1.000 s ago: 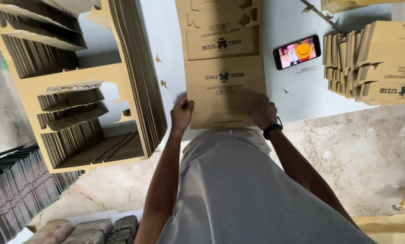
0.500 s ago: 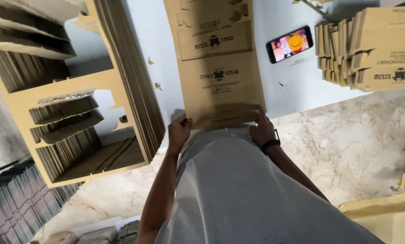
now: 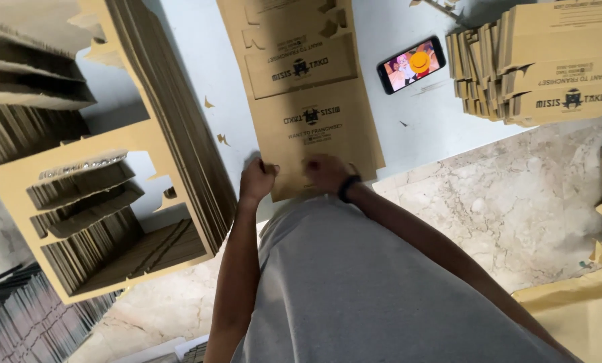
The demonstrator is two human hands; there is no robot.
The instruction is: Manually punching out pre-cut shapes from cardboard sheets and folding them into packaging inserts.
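Head view, from nine o'clock across to three: a tall stack of die-cut cardboard frames (image 3: pixel 113 175) fills the left side, its window cut-outs showing more sheet edges underneath, and its right edge stands close beside the left hand (image 3: pixel 257 181). That hand is curled and pinched on the near left corner of the flat cardboard box blank (image 3: pixel 308 101). The blank lies on the pale table (image 3: pixel 408 128), long axis running twelve to six o'clock, its notched flaps pointing to twelve and its near short edge at the person's waist. The right hand (image 3: pixel 326 171), with a dark band at the wrist, rests closed on top of that same near edge, just beside the left; whether its fingers hook under the sheet cannot be told. So the blank stretches away from both hands toward twelve. At about two o'clock lies a phone (image 3: pixel 412 64) with a lit screen, well apart from the blank. Farther right sits a stack of folded cardboard boxes (image 3: pixel 536 67).
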